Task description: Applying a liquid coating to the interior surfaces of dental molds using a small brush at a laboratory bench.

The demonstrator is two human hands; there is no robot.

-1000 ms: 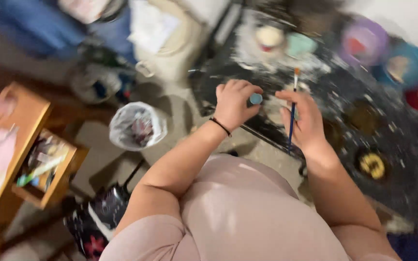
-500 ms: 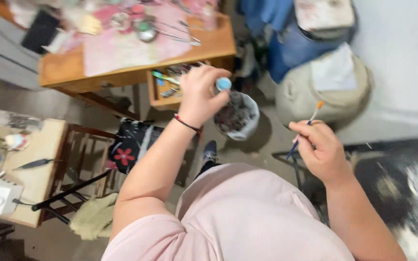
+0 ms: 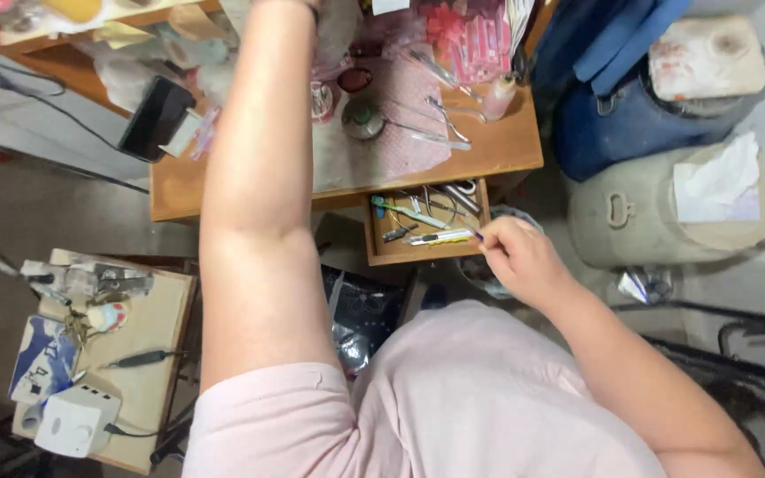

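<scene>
From my remote seat, the biggest thing in view is the wooden desk [image 3: 498, 155], running across the top with a pink mat [image 3: 382, 142] spread on it and clutter along its far edge. To the right stand a blue bag [image 3: 613, 115] and, below it, a pale round container [image 3: 657, 212] with a tissue on its top. A low side table [image 3: 157, 327] sits at lower left, carrying a small white device [image 3: 73, 420].

Under the desk's front edge an open drawer [image 3: 424, 250] shows pens and small tools. The right hand [image 3: 520, 261] hovers just right of that drawer, fingers pinched together on a thin paintbrush [image 3: 475, 233]. Only the brush's tip pokes out, pointing left toward the drawer; the rest of the handle is hidden inside the fist, so I judge its long axis as roughly level, left to right. This hand is clearly the nearer one to the drawer's contents.

The left arm [image 3: 258, 195] reaches straight up over the desk, and its hand is cut off by the top edge. I cannot tell whether it is spread or closed, or what it holds. The dark items below the drawer, between the knees, are too murky to name.
</scene>
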